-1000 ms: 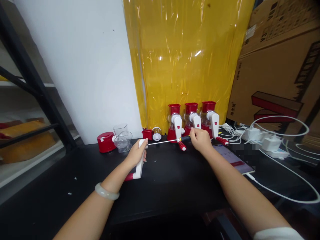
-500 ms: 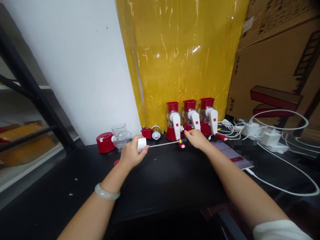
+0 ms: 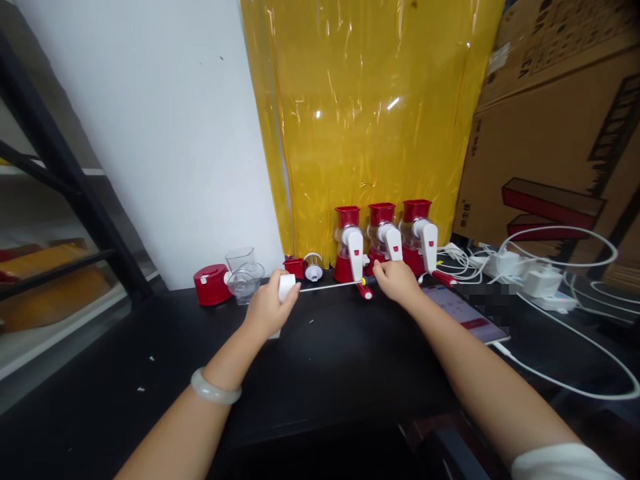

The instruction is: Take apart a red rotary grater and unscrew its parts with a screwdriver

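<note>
Head view: left hand [image 3: 267, 310] is closed around a white crank handle [image 3: 286, 288]. Its round hub end pokes out past the thumb, and the rest is mostly hidden in the fist. Right hand [image 3: 397, 281] is wrapped on the grip of a screwdriver [image 3: 330, 285], fingers curled over it.

- Key geometry: the screwdriver's long axis runs nearly level, right to left across the view. The grip is in the right hand and the tip points at the hub in the left. The tip looks to be at or touching the hub face; can't tell if it's seated.
- The hands are well apart, bridged by the bare shaft. The left hand is nearer the camera, the right nearer the back wall.
- Both parts are held just above the black table [image 3: 325, 360], near its back edge.
- A pale bracelet [image 3: 215, 388] sits on the left wrist.

Around them:
- Three red-and-white grinders [image 3: 383, 233] stand in a row just behind the right hand, against a yellow plastic sheet [image 3: 370, 120].
- Left of the row are a metal drum [image 3: 313, 267] and a small red cap [image 3: 295, 267]. Further left are a clear cup [image 3: 243, 273] and a red base [image 3: 211, 284], just behind the left hand.
- A tablet [image 3: 465, 313] lies flat beside the right forearm. White chargers and cables [image 3: 525, 277] lie past it, under a cardboard box [image 3: 560, 133].
</note>
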Demonstrator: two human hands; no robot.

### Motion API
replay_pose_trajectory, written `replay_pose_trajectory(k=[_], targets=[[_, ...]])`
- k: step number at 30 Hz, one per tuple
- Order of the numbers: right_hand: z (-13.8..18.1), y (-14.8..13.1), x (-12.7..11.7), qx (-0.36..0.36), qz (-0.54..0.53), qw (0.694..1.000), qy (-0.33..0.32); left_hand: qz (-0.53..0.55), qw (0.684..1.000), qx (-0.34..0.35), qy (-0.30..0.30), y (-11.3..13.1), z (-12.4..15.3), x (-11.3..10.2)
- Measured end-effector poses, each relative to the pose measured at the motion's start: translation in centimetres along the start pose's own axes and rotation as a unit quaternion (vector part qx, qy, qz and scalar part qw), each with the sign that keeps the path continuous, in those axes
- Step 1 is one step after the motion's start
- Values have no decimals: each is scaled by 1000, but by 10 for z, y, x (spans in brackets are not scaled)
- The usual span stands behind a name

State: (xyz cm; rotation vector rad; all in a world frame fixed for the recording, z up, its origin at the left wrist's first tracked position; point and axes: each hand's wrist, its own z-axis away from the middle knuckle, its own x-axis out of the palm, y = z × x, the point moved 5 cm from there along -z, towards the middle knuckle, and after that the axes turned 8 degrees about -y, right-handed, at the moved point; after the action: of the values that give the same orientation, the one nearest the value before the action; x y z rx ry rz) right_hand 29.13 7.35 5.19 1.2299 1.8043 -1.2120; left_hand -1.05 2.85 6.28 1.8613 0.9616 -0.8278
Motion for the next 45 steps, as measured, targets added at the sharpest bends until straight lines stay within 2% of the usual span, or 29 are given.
replay_pose_trajectory(k=[3, 7, 12, 16, 20, 23, 27, 31, 34, 39, 45], targets=[[4, -4, -7, -1, 24, 999, 43, 112, 992, -51, -10, -6, -1, 6], [9, -7, -14, -10, 56, 994, 90, 251, 962, -99, -51, -12, -3, 21], [10, -7, -15, -29, 67, 990, 118, 310, 936, -136, -97, -17, -5, 35], [9, -5, -13, -41, 21, 991, 124, 291, 945, -120, -85, -15, -4, 32], [1, 4, -9, -32, -114, 987, 108, 214, 974, -56, -39, -9, -3, 19], [-9, 16, -2, 12, -269, 960, 81, 93, 995, -20, -10, -3, 0, 7], [-17, 26, 7, 64, -415, 907, 27, -32, 998, 43, 20, 8, 5, -5], [-14, 21, 15, 78, -375, 919, -92, -62, 994, 80, 39, 11, 8, -9], [-9, 18, 16, 68, -322, 936, -128, -66, 994, 78, 41, 9, 8, -8], [-10, 17, 8, 19, -262, 963, -58, -69, 996, 56, 16, 9, 6, -7], [-11, 17, 3, -11, -222, 975, 7, -16, 1000, 6, -6, 7, 2, -4]])
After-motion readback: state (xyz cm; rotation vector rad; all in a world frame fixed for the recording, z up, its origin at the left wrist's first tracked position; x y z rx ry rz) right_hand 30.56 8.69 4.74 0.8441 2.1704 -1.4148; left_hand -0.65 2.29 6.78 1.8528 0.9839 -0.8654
